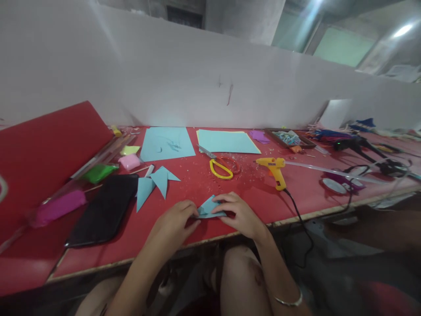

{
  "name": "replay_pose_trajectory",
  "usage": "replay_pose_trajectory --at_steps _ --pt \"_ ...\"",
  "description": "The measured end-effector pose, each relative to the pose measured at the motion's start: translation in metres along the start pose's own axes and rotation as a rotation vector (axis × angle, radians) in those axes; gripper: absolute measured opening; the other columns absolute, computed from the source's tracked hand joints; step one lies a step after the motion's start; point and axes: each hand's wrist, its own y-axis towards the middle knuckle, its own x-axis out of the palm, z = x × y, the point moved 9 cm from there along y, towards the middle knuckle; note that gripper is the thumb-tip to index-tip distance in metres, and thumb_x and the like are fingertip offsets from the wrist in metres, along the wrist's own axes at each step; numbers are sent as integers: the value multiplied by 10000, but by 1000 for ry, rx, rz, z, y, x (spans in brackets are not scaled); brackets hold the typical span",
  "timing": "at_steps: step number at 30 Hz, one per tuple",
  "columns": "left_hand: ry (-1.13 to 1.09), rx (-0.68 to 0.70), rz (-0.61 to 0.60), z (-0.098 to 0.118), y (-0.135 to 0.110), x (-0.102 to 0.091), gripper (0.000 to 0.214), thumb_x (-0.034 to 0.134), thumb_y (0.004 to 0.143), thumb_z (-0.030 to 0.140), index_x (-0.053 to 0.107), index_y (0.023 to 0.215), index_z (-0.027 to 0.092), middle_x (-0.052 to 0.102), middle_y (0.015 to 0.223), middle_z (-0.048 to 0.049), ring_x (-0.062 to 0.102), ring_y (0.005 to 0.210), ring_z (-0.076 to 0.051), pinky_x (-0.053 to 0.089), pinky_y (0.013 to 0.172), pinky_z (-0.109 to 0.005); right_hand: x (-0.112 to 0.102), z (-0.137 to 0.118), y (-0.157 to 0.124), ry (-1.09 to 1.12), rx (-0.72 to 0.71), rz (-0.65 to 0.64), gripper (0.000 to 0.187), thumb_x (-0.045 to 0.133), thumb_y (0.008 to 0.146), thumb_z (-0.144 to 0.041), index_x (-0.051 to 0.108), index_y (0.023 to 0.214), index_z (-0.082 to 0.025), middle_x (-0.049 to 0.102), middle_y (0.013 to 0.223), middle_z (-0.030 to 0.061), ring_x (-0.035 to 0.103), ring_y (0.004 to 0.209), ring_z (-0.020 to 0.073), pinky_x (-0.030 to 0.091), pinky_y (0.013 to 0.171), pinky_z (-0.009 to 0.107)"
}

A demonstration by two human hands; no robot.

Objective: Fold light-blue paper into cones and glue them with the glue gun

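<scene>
At the front edge of the red table, a folded piece of light blue paper [207,208] lies between my two hands. My left hand [179,219] pinches its left corner, thumb and fingers closed on it. From the right, my right hand [235,213] grips the same paper with bent fingers over its right side; part of the fold is hidden beneath them. Folded blue paper shapes [160,181] lie to the left of my hands. Beyond my hands rest scissors [221,169] with yellow and red handles, their blades slightly apart.
A yellow glue gun [273,169] with a black cord lies to the right. Blue sheets [226,141] lie at the back. A black tablet-like slab [103,210] and coloured clay packets [98,173] are at left. Along the right are a small tray [289,138] and cables.
</scene>
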Motion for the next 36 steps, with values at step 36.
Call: replay_pose_trajectory --at_steps 36 --pt "-24 147 -11 25 5 5 49 534 737 239 513 762 202 560 1154 -63 512 1066 -214 423 888 -391 -3 2 -1 -30 62 -61 90 629 752 -275 693 815 -262 506 1179 28 448 1066 183 342 937 355"
